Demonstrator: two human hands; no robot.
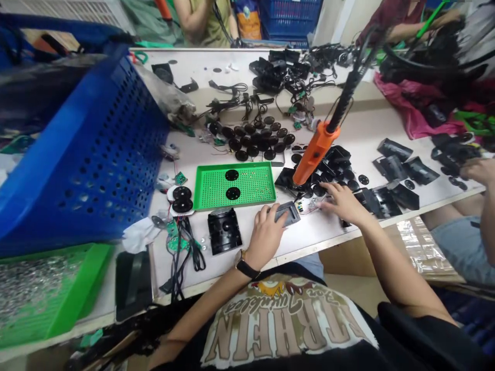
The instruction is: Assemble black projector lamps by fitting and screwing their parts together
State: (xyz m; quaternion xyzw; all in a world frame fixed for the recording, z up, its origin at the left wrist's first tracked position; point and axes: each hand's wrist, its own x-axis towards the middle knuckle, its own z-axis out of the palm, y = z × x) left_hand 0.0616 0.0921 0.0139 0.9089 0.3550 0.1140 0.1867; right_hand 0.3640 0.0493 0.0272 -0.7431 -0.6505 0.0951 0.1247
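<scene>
My left hand [266, 233], with a watch on its wrist, grips the near left end of a grey rectangular plastic holder [291, 212] on the table. A small board with thin wires [299, 206] lies at the holder's right end. To the right, my right hand [343, 203] has its fingers spread low over the table, close to black round discs [318, 189] and the loose wires. Whether its fingertips touch a disc, I cannot tell. An orange electric screwdriver [314, 154] hangs above the pile of black parts, its tip end pointing down.
A green perforated tray [197, 186] holds two black discs and small screws. Left of my left hand lie a black housing [225, 231] and cables [196, 247]. A blue crate [127, 129] stands at left. A co-worker's hand [479, 171] is at the right edge.
</scene>
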